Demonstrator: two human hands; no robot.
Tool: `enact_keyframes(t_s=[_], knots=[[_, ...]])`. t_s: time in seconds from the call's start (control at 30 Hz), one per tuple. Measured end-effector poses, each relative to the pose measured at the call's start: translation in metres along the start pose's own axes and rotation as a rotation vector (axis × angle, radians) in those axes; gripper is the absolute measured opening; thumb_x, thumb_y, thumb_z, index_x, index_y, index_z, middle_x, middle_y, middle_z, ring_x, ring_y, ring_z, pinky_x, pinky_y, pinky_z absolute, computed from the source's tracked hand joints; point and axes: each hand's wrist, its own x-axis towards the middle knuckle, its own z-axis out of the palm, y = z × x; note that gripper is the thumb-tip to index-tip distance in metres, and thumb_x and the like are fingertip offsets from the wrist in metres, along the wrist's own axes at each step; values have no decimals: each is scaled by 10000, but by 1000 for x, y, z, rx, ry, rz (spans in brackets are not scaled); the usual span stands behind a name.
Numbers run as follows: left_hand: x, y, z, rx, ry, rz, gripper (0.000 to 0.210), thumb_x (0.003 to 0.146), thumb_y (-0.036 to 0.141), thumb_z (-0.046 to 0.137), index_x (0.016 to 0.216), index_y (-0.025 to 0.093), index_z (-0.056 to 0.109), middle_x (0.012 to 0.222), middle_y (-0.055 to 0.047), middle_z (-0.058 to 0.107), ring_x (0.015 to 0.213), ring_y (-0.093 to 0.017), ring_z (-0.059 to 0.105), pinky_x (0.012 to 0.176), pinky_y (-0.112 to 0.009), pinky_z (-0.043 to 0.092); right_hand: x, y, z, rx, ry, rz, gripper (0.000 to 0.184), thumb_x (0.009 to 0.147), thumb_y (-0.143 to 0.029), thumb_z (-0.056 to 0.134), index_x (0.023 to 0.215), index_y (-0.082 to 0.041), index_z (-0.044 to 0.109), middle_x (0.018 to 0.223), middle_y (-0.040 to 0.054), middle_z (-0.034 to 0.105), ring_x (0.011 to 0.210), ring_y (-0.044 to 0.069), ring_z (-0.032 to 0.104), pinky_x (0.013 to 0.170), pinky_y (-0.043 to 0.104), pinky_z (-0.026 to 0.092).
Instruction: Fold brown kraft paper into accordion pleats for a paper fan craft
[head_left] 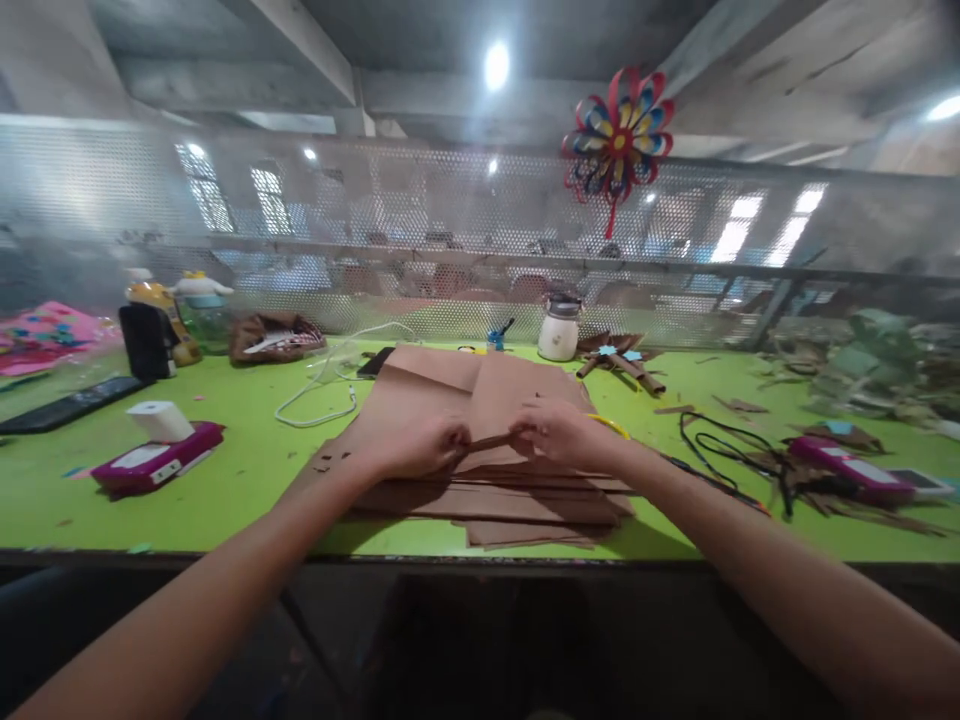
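Both my hands are over a stack of brown kraft paper sheets [427, 370] on the green table. Between them runs a narrow brown paper roll [489, 443], lying level; whether it is rolled or only folded over is hard to make out. My left hand [424, 447] is closed on its left end, and my right hand [553, 430] pinches the right end. The fingertips are partly hidden. Several more sheets jut out below, toward the front edge.
A purple power strip [157, 462] with a white charger [159, 420] lies left. A white cable [315, 415], a white jar [559, 328] and brown paper tubes [634, 375] sit behind. Black cords [720, 445] and another purple power strip [847, 470] are right. A perforated screen [450, 220] closes the back.
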Motion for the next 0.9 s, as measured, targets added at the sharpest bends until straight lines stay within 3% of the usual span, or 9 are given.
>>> enact_keyframes(t_s=[0.2,0.3,0.4,0.5,0.67,0.77,0.9], knots=[[13,9,-24,-167,114,-176,284,815,379,455,694,155,581,569,10,544,526,-100,455,501,-206,311,30,10,-4,526,179,192,225,762,-278,563,925,-151,650,709,21,639,607,110,539,579,231,422],[20,-2,-18,-434,100,-253,302,798,405,475,674,142,558,493,27,487,464,-97,438,467,-208,320,34,21,8,708,475,312,270,793,-323,497,926,-127,626,665,24,626,574,121,552,578,250,447],[25,-14,-6,-661,208,-320,283,758,409,528,735,133,586,531,26,510,485,-97,448,485,-209,343,30,25,21,620,667,373,244,774,-333,514,822,-127,635,635,31,618,576,141,555,577,261,450],[27,-16,4,-812,277,-329,271,723,386,574,748,119,620,617,2,562,575,-109,485,548,-214,366,25,15,31,545,637,338,216,757,-315,533,744,-131,645,616,35,619,572,147,548,558,255,435],[28,-8,10,-948,322,-297,228,668,322,647,763,114,660,686,-12,598,662,-123,496,628,-223,373,26,-7,38,641,503,251,186,761,-255,521,791,-136,662,726,51,656,669,155,570,606,251,448],[28,-5,15,-1046,327,-270,244,647,308,671,799,118,661,723,-19,614,674,-130,508,644,-235,388,26,-11,38,633,507,260,206,787,-307,522,762,-140,640,677,37,628,625,140,545,575,241,433],[28,-3,20,-1087,328,-163,244,653,312,677,803,121,644,734,-23,612,703,-142,525,659,-239,404,26,-13,41,523,605,257,182,776,-309,562,687,-151,586,638,21,586,588,126,514,554,234,406]])
